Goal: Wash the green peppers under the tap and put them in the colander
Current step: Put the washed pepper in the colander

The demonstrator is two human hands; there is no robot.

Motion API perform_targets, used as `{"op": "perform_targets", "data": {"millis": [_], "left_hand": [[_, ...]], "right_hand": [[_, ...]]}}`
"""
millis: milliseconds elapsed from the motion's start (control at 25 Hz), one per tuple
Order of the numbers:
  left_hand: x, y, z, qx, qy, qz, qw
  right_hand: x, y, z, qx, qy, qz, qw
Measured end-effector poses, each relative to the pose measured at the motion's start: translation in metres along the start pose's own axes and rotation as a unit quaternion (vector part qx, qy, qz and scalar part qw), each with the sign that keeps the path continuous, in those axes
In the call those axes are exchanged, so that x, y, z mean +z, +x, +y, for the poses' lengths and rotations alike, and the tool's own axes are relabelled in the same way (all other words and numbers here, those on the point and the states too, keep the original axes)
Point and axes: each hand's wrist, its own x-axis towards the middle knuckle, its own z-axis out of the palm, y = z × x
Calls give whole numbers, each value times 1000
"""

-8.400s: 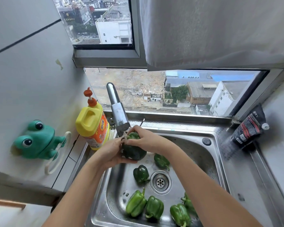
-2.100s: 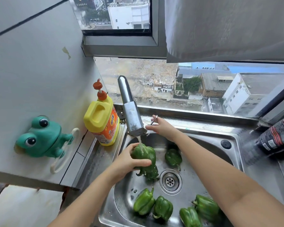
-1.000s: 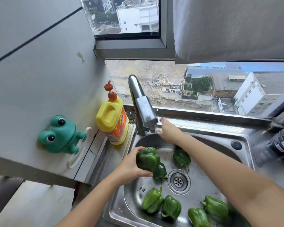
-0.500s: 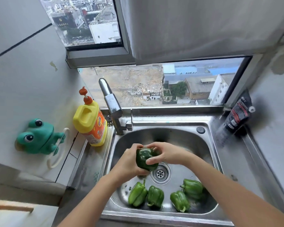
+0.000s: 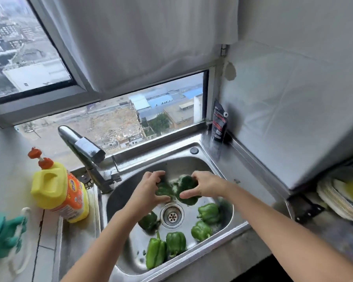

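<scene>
Now over the steel sink (image 5: 222,159), above the drain (image 5: 172,215): 2 dark green peppers held side by side, touching or nearly so, blurred. Left hand (image 5: 149,190) curled around the left held pepper (image 5: 163,190), fingers hooked over its top, thumb pressed against its lower side. Right hand (image 5: 206,185) clamped on the right held pepper (image 5: 186,189), fingers wrapped over the top, thumb (image 5: 186,194) tucked under the near side. Both forearms reaching in from the bottom edge.

Down in the basin, 5 loose peppers: a dark pepper (image 5: 149,220) just left of the drain and partly under the left forearm, a long light pepper (image 5: 155,253) with its stem pointing up toward the drain, a squat pepper (image 5: 175,244) touching it on the right, then 2 light peppers (image 5: 209,213) stacked toward the right wall, the nearer one at (image 5: 201,231). Colander not identifiable anywhere in view.

Tap (image 5: 84,147) angled from the left rear corner, spout end well clear of both held peppers; no stream visible from it. Yellow detergent bottle (image 5: 59,192) with an orange pump standing on the counter just left of the sink. Green frog holder (image 5: 2,237) at the far left edge, cut off. Black pouch (image 5: 219,124) leaning upright in the right rear corner by the window (image 5: 114,123). Stack of plates (image 5: 338,200) at the right edge, blurred, something yellow on top, too smeared to name. White curtain (image 5: 141,41) hanging over the upper window.
</scene>
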Motion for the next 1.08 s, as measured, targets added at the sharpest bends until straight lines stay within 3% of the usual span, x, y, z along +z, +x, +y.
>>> {"op": "perform_targets", "data": {"millis": [120, 200, 280, 360, 480, 560, 720, 920, 1080], "left_hand": [[-6, 4, -9, -41, 41, 38, 998], [-5, 4, -7, -42, 56, -59, 996], [4, 1, -1, -26, 143, -183, 972], [13, -3, 12, 11, 189, -185, 964], [25, -5, 33, 87, 75, -46, 992], [33, -8, 56, 136, 14, -21, 990], [59, -10, 122, 208, -72, -59, 974], [120, -15, 222, 186, -190, -179, 947], [188, -29, 284, 184, -140, -249, 941]], "right_hand": [[17, -23, 9, 30, -48, 134, 989], [34, -39, 12, 28, -64, 200, 977], [49, -54, 15, 36, -74, 254, 964], [58, -71, 21, 57, -64, 297, 951], [62, -100, 31, 90, 11, 349, 933], [57, -121, 43, 110, 70, 380, 916], [31, -178, 73, 114, 178, 463, 861], [-2, -256, 146, 197, 177, 570, 778], [-18, -297, 216, 315, 159, 570, 742]]}}
